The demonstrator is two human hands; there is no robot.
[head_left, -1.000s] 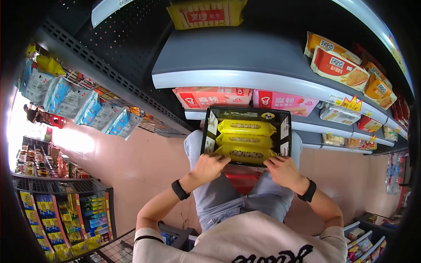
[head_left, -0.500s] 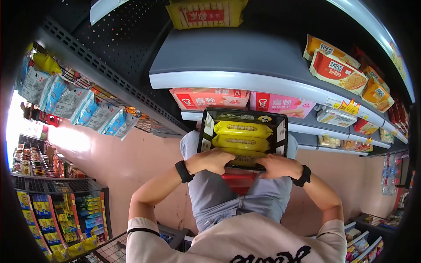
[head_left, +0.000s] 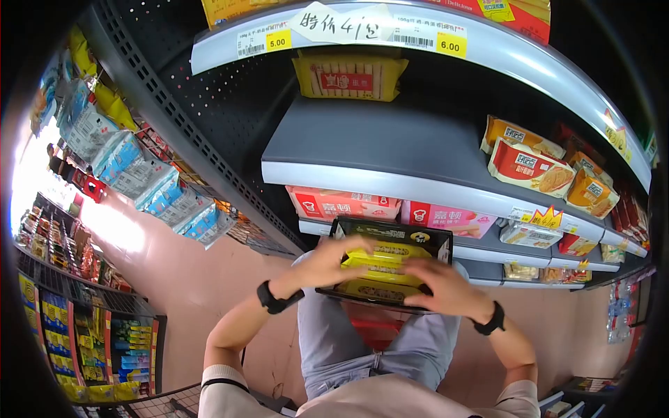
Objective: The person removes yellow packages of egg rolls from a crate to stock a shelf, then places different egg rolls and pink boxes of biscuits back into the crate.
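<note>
A black open box (head_left: 446, 242) rests on the person's lap, tilted a little, with yellow packs (head_left: 380, 289) lying in it. My left hand (head_left: 327, 263) reaches over the box's left side, its fingers at the left ends of the packs and blurred by motion. At the right side, my right hand (head_left: 446, 282) has its fingers spread over the right ends of the packs. Whether either hand grips a pack is unclear. Black bands are on both wrists.
In front, a grey shelf (head_left: 362, 132) bears a yellow biscuit pack (head_left: 350, 76) and red and orange packs (head_left: 533, 167). Pink boxes (head_left: 449, 217) stand on the shelf below. Blue-white bags (head_left: 143, 171) hang at left. A red stool (head_left: 376, 333) shows between the legs.
The view has tilted up, showing more upper shelf. Both hands have moved from the box's near edge further over the packs, the left one higher. The packs have shifted closer together.
</note>
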